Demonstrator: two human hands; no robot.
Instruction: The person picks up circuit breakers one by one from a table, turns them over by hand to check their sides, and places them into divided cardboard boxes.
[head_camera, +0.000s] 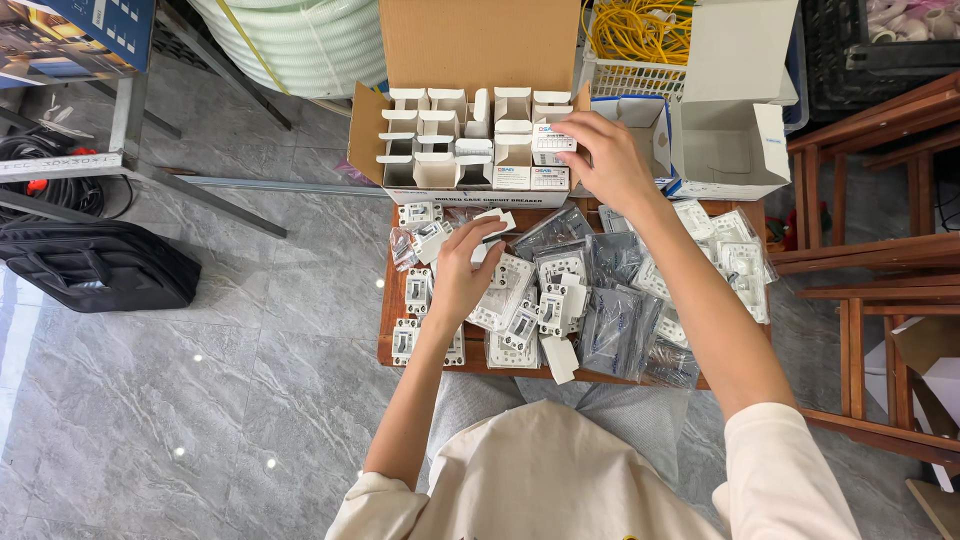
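My right hand (605, 160) reaches forward and grips a small white box (552, 142) at the right side of an open cardboard carton (470, 50) filled with several small white boxes. My left hand (462, 270) rests over the wooden stool top (385, 330), its fingers closed on a small white circuit breaker piece (495, 222). Around it lie several loose white circuit breakers (416, 290) and clear plastic bags (615, 325).
An open empty white box (725, 150) stands right of the carton. A white basket of yellow cable (640, 40) sits behind. A black bag (95, 265) lies on the grey tiled floor at left. Wooden furniture frames (870, 250) crowd the right side.
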